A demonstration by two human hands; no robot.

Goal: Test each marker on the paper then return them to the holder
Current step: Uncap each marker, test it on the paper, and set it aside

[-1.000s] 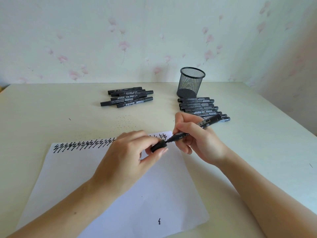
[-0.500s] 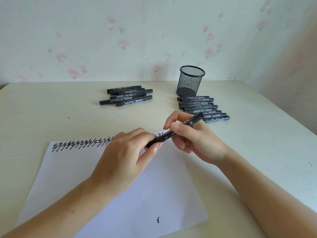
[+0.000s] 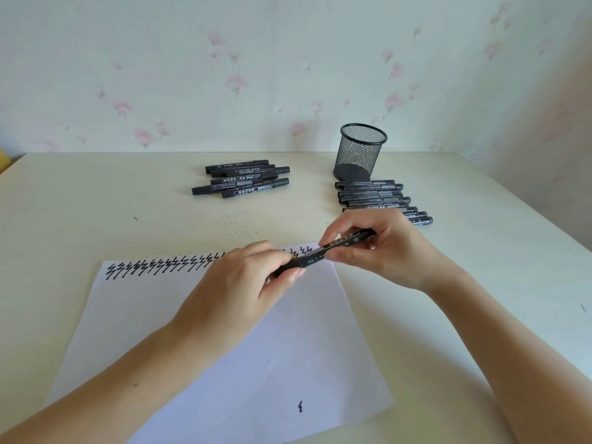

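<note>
A black marker (image 3: 323, 251) is held level above the top edge of the white paper (image 3: 243, 347). My left hand (image 3: 237, 290) pinches its capped left end and my right hand (image 3: 381, 251) grips its barrel. A row of black zigzag test marks (image 3: 160, 265) runs along the paper's top edge, partly hidden by my left hand. The black mesh holder (image 3: 360, 152) stands upright at the back right and looks empty. Several black markers (image 3: 371, 195) lie in a row in front of it, and several more (image 3: 240, 179) lie in a pile at the back centre.
The cream table (image 3: 80, 203) meets a floral-papered wall (image 3: 256, 75) at the back. Small ink dots (image 3: 235, 224) speckle the table above the paper. A single small mark (image 3: 300, 406) sits near the paper's bottom edge. The table's right edge runs diagonally on the right.
One second ago the cap in my left hand was off the tip. It has since been pushed onto the marker, and both hands hold the closed marker slightly higher.
</note>
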